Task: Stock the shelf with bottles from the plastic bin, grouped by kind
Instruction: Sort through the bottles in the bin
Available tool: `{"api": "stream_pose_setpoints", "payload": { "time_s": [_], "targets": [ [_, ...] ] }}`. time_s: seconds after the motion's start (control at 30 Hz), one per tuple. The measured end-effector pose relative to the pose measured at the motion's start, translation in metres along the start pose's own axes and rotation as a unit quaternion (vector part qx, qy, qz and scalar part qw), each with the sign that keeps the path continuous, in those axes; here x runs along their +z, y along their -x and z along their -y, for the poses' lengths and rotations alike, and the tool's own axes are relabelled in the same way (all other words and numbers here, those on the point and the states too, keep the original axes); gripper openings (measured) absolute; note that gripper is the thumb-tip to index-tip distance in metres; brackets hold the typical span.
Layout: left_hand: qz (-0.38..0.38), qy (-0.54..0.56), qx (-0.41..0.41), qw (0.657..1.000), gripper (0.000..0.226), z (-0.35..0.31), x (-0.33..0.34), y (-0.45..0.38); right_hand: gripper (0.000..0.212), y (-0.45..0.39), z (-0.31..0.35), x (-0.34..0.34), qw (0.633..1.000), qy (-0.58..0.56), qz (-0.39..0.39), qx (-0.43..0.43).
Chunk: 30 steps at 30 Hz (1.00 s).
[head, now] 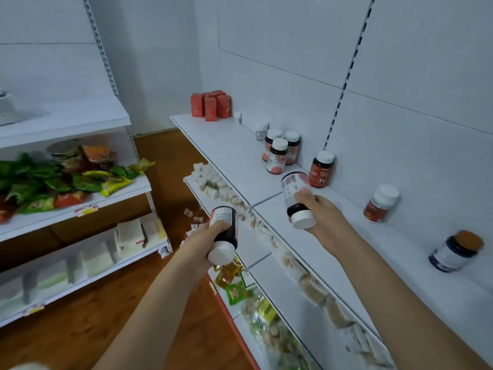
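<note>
Each hand, left [210,237] and right [318,213], has its fingers wrapped around a small bottle's [293,194] middle, likely light, rigid and smooth, best gripped mid-body.

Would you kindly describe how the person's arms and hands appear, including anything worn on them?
Both forearms are bare up to the frame edge, with no sleeves visible. The left hand and right hand wear no gloves, and no rings, watch or bracelets show on the fingers or wrists.
</note>
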<state>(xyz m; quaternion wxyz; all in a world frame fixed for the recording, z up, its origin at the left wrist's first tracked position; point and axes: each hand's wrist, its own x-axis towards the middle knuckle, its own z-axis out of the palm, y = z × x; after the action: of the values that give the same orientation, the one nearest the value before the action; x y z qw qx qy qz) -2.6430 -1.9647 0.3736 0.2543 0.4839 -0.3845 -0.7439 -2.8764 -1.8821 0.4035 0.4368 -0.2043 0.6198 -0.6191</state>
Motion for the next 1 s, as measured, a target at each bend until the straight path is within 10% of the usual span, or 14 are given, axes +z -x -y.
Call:
{"api": "stream_pose_setpoints", "payload": {
  "time_s": [0.4,0.77,1.0],
  "targets": [
    [0.030,-0.191,-0.011,0.981,0.050,-0.134,0.010,-0.188,0.043,-0.146,0.003,0.034,0.948,0.254,-0.166,-0.095],
    [0.131,-0.507,0.218,0.824,0.051,-0.207,0.040,-0.315,0.060,-0.187,0.015,0.053,0.898,0.385,-0.202,-0.062],
    [0.245,-0.471,0.354,0.770,0.059,-0.225,0.057,-0.357,0.047,-0.184,0.041,0.131,0.855,0.335,-0.361,-0.159]
  ]
}}
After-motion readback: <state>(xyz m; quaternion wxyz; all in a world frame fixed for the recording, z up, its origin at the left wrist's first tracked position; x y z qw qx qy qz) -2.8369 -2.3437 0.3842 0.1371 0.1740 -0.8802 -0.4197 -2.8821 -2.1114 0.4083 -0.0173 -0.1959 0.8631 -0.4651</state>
